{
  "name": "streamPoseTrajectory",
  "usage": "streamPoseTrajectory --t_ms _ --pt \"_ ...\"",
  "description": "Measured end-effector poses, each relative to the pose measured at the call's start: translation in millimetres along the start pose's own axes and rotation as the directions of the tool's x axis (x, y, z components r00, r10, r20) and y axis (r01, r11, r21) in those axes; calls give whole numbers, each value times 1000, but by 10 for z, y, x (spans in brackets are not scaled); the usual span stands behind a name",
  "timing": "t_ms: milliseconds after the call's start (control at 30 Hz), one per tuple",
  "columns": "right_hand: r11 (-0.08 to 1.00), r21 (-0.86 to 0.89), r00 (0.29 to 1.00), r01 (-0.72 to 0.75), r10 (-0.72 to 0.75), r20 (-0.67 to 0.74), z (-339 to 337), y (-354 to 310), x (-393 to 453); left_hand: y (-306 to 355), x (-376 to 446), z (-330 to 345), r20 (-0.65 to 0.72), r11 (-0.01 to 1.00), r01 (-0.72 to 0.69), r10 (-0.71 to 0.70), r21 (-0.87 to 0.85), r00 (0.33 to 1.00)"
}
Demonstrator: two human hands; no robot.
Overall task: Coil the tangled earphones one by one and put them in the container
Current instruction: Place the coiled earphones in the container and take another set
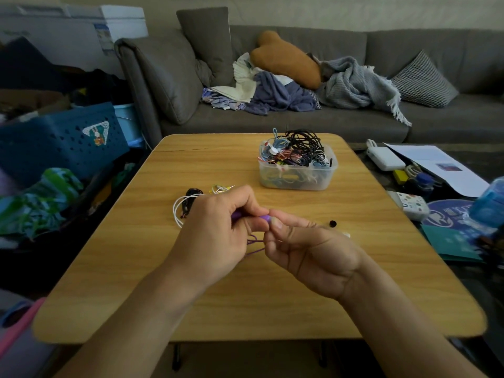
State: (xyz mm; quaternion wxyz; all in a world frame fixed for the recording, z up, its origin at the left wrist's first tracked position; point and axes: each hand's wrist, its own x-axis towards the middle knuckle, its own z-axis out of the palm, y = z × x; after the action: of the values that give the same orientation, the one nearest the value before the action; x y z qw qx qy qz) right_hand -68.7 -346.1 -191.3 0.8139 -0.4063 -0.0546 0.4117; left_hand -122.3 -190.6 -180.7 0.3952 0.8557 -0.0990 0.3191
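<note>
Over the middle of the wooden table (136,268), my left hand (215,236) and my right hand (308,255) meet and both pinch a purple earphone (264,217). Its thin purple cord (255,245) loops down between the two hands. A clear plastic container (298,178) stands further back, heaped with coiled earphones in black, blue and red. Left of my left hand lie a white earphone cord (178,207), a black bundle (192,196) and a yellow-white one (221,189). A small black piece (332,223) lies on the table behind my right hand.
A grey sofa (300,121) with cushions and blankets runs behind the table. A blue perforated crate (62,137) and cloths sit at the left. A dark side table at the right carries papers (436,165), a white charger (384,158) and a blue bottle (488,205).
</note>
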Motion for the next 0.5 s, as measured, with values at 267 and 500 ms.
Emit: streamPoseTrajectory --t_ms 267,500 --pt "966 -155 975 209 -218 -40 39 57 20 -50 -1 -34 15 993 87 -86 -85 996" --pt "256 -715 614 650 -732 296 30 50 62 35 -67 -30 145 700 475 -477 -534 867"
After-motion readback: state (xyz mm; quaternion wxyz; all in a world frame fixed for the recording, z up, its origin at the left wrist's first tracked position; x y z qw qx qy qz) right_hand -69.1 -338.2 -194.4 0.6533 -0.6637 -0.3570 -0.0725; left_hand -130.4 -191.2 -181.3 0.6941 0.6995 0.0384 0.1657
